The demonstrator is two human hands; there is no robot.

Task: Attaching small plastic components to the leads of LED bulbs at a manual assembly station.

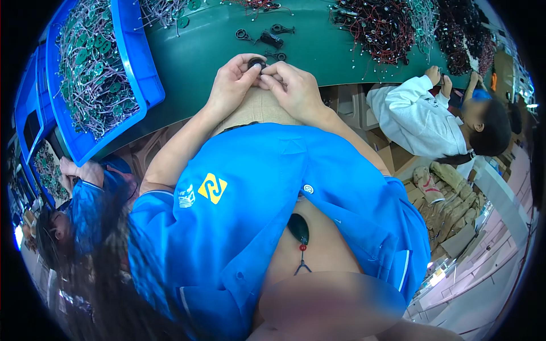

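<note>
At the near edge of the green table, my left hand and my right hand meet fingertip to fingertip. Between them is a small round black part, pinched by the left thumb and fingers, with the right fingertips against its side. Fingers cover much of it, so its exact kind does not show. Just beyond my hands lie several small black pieces: a ring-ended one, a thicker dark one, and another ring-ended piece close to my right fingers.
At left, a blue bin holds green discs with pale wires. Tangled red-and-black wired parts lie on the green table at far right. A person in a grey sweatshirt works at right; another in blue reaches in at left.
</note>
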